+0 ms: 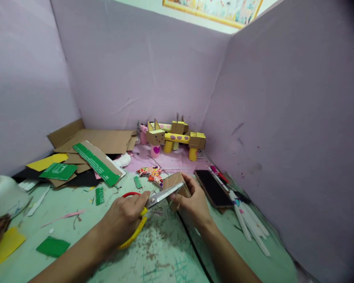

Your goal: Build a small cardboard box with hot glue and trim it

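My left hand (125, 216) is closed through the red and yellow handles of a pair of scissors (162, 195). The blades point right and lie across a small brown cardboard piece (174, 181). My right hand (193, 202) grips that cardboard piece from the right side, fingers curled round it. Both hands hover just above the green table top (162, 251), near its middle.
Cardboard and paper scraps (88, 157) lie at the back left. Yellow and brown cardboard animal figures (172, 137) stand at the back. A dark phone (214, 188) and several markers (249, 220) lie right. A white bowl (4, 194) sits far left. Purple partition walls (283, 118) enclose the table.
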A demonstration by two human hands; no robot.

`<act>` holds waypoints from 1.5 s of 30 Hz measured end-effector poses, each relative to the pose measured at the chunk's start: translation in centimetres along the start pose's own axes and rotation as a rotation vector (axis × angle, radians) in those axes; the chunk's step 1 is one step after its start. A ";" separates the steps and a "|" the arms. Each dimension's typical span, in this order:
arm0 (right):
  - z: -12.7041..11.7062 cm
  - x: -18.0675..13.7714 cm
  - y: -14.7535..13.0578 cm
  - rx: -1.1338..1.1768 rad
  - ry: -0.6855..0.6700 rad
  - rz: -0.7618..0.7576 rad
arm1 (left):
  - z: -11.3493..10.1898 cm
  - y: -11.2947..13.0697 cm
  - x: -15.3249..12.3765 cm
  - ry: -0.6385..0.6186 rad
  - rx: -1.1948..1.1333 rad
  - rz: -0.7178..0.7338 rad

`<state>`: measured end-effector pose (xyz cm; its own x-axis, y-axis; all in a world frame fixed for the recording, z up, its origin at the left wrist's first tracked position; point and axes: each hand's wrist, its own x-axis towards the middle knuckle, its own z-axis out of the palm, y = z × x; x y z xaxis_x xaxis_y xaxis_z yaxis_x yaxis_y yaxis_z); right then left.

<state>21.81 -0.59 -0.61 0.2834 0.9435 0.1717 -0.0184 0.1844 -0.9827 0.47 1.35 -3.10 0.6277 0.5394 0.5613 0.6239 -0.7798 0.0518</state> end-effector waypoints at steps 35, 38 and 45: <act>1.3 -1.7 2.1 -0.088 -0.439 -0.218 | -1.7 1.7 2.1 -0.145 -0.847 -0.367; 1.2 -1.7 2.5 -0.124 -0.433 -0.236 | -2.1 1.6 2.1 -0.139 -0.830 -0.343; 1.2 -1.2 1.6 -0.034 -0.456 -0.128 | -1.5 1.6 2.6 -0.174 -0.824 -0.526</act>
<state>20.28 -1.10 -2.34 -0.1691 0.9396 0.2975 0.0228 0.3055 -0.9519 2.39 1.07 -0.36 0.4646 0.8678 0.1765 0.3657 -0.3695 0.8542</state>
